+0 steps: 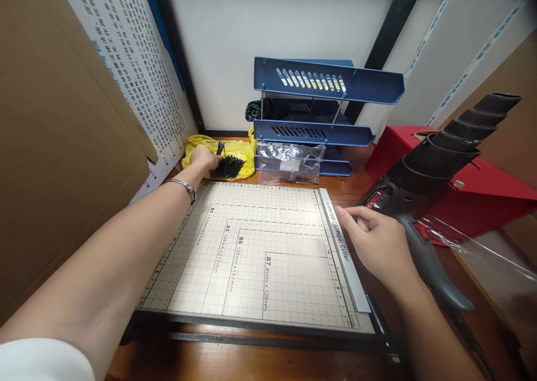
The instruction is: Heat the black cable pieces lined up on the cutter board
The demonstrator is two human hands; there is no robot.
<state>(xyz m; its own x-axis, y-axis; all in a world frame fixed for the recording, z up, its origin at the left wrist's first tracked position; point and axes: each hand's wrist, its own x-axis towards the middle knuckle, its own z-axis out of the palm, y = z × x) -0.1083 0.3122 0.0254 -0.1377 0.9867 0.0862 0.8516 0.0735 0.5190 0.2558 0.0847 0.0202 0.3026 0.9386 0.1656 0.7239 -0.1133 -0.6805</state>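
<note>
Black thin pieces — 4 o'clock from left hand, at fingertips; right hand well apart — can't tell if either grip's closed.

The paper cutter lies on the table; behind it, at the left, sits a plastic bag with a bundle of thin pieces on it; right of that bag, a clear bag leans against the tiered tray rack; the blower stands right of the cutter, before a box.
</note>
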